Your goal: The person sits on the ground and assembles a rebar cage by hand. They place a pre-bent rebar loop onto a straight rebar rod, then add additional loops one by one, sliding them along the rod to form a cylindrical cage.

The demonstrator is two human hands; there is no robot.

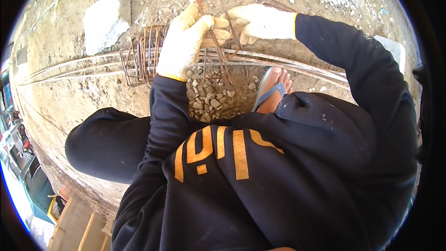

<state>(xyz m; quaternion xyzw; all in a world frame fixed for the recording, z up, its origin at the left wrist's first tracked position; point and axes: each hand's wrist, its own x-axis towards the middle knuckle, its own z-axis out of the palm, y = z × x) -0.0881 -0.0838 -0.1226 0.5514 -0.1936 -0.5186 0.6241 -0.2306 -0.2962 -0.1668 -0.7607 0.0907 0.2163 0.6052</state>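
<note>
Both my hands wear cream knitted gloves with yellow cuffs. My left hand is closed on a rusty, bent rebar stirrup, gripping it near its left side. My right hand has its fingers curled at the stirrup's right side; its fingertips are partly hidden behind the bar. Below the hands, long thin steel rods run left to right just above the ground. Several more rusty stirrups stand bunched around the rods, left of my left hand and partly covered by it.
A pale, flat concrete slab lies at the far left. Loose gravel fills the ground below the rods, near my sandalled foot. Another bent rusty bar lies beyond my right hand. Wooden boards show at the lower left.
</note>
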